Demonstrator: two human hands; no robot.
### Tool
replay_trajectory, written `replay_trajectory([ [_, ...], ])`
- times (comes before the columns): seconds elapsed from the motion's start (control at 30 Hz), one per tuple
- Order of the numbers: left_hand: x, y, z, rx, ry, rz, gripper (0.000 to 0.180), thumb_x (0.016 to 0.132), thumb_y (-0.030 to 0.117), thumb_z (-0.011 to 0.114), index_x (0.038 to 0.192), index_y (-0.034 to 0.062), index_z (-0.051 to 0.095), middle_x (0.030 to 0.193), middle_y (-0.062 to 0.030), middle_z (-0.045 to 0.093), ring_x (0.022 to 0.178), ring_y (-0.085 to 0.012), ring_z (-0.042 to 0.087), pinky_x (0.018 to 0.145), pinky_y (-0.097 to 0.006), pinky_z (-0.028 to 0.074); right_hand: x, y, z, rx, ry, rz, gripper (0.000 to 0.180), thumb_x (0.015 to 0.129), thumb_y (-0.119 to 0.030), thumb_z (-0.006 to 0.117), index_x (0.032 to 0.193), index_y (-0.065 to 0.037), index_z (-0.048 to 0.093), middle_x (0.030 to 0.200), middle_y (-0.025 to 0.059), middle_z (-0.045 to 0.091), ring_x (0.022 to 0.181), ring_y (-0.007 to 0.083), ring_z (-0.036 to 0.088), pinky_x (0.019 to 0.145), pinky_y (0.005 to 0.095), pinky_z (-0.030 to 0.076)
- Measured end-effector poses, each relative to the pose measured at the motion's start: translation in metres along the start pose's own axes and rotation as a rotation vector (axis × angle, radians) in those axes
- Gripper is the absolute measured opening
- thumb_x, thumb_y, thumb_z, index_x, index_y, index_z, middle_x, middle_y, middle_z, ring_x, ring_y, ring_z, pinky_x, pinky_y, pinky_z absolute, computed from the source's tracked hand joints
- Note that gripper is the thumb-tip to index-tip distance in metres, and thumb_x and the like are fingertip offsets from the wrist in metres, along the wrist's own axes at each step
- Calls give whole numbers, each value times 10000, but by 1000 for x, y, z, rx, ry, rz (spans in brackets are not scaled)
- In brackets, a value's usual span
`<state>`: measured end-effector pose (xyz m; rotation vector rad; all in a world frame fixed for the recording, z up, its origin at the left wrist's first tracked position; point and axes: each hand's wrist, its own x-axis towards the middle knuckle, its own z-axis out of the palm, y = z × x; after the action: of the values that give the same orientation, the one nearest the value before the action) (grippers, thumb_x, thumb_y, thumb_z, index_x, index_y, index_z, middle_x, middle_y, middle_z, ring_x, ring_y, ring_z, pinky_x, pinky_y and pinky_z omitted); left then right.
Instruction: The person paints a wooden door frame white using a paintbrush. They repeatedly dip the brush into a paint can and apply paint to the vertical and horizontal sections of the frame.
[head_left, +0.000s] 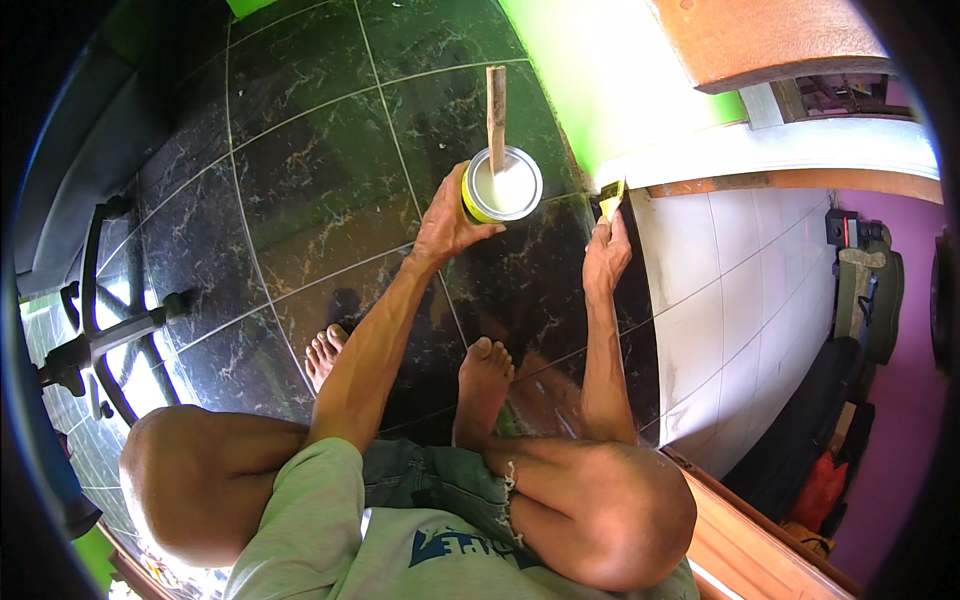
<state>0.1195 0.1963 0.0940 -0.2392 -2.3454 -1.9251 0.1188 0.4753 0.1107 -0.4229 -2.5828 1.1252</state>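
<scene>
Right hand (606,255) closed on the brush handle; left hand (445,222) clasping the can's left side, the two apart. Can (473,204) over the tiled floor (540,265), left of the brush. Brush (611,198), nearest the right hand, near the floor's right edge: long axis points away, bristle end toward white board (690,155); contact unclear. Stick (496,110) stands in can.

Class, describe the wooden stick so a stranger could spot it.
Over the dark tiled floor, the left hand holds a can of white liquid. The wooden stick juts from that can's mouth: long, narrow and brown, unlike the brush in the right hand.
</scene>
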Motion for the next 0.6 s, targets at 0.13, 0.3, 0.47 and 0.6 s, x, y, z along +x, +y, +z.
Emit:
replay_trajectory([
  [0.13, -1, -1, -4, 60, -10, 4, 1082, 644, 359, 961, 1492, 50, 366, 1412, -171, 518, 1360, -318, 491, 1149, -430, 396, -10, -23, 14, 38, 40, 12, 384, 997, -82, 562, 1316, 130, 561, 1211, 298, 646, 1089, 437, 648, 948, 464, 507],
  [0.3, -1, 1, 1, 49, 30, 17, 1028, 615, 245, 953, 1458, 62, 394, 1353, -179, 537, 1299, -383, 501, 1124, -449, 403, -20, -38, 18, 51, 82, 55, 426, 1009, -79, 541, 1385, 116, 507, 1274, 295, 616, 1121, 423, 636, 938, 450, 513],
  [0.47, -1, 3, 0, 23, 36, 43, 1021, 617, 244, 950, 1456, 63, 397, 1357, -175, 536, 1300, -380, 502, 1125, -451, 401, -48, -50, 3, 188, 66, 151, 447, 1035, -74, 487, 1447, 98, 465, 1105, 156, 642, 842, 196, 616, 697, 317, 516],
  [0.6, -5, 2, -4, 46, 65, 20, 1006, 624, 251, 946, 1451, 64, 404, 1352, -171, 539, 1300, -373, 503, 1122, -448, 402, -59, -54, -10, 289, -81, 244, 453, 1031, -91, 511, 1437, 107, 477, 966, 126, 643, 709, 147, 559, 617, 310, 476],
])
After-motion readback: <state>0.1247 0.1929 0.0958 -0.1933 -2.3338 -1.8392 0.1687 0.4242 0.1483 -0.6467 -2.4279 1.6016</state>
